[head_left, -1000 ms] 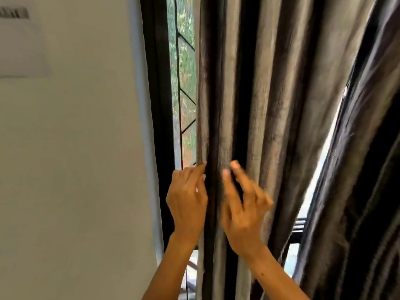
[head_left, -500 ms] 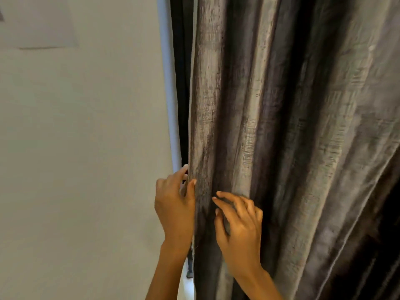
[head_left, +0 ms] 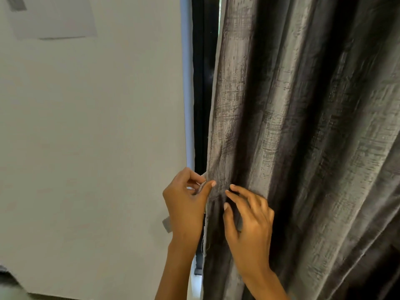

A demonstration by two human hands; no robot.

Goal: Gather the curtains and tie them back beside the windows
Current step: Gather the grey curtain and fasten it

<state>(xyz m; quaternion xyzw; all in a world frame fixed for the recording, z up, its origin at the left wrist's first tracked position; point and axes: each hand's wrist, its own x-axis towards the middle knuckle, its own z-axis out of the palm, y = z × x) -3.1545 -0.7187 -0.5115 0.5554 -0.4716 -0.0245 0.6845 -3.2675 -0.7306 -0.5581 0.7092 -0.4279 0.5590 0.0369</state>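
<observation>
Head view: a grey curtain hangs in deep vertical folds over the right two thirds of the frame, its weave showing a rough, streaked sheen. Its left edge runs down beside a dark window frame, which shows as a narrow black strip between the curtain and a pale wall. The wall fills the left of the frame. A pale sheet of paper is fixed to it near the top left corner.

The left hand is at the curtain's left edge, low in the frame. Its thumb lies on the front of the cloth and its curled fingers go behind the hem, so the hand pinches the edge of the curtain. A small pale bit of the hem's underside shows between thumb and forefinger. Just beside the left wrist, against the wall, a small grey tab sticks out; what it is cannot be told.

The right hand is just beside the left, slightly lower and to the right. Its fingers are spread and bent, their tips pressing into the first fold of the curtain, with the thumb pointing up along the cloth. The cloth puckers slightly between the two hands. Loose threads hang from the hem below the left hand. Both forearms rise from the bottom edge of the frame.
</observation>
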